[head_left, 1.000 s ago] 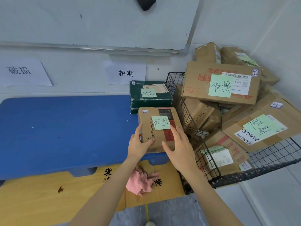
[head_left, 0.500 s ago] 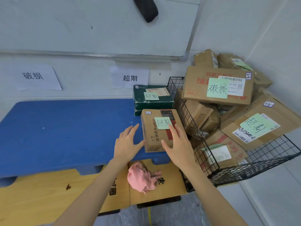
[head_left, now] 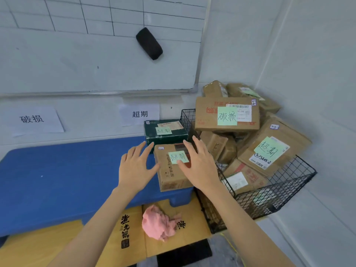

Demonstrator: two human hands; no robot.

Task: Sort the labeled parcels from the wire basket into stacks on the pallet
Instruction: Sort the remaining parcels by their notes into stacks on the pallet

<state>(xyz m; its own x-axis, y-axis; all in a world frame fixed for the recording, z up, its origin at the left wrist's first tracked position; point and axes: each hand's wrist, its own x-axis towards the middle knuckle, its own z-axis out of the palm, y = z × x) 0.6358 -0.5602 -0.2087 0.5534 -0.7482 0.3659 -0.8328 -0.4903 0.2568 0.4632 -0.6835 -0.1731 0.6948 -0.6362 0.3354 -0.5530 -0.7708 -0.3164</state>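
With the left hand (head_left: pixel 134 168) just beside and the right hand (head_left: pixel 200 166) over the brown 超期 carton (head_left: pixel 171 170), both spread wide and holding nothing, a stray nudge could probably tip it off the blue pallet's (head_left: pixel 67 180) front right corner.

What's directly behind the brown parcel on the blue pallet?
A dark green parcel with a green 超期 note. Its lower edge is hidden by the brown parcel.
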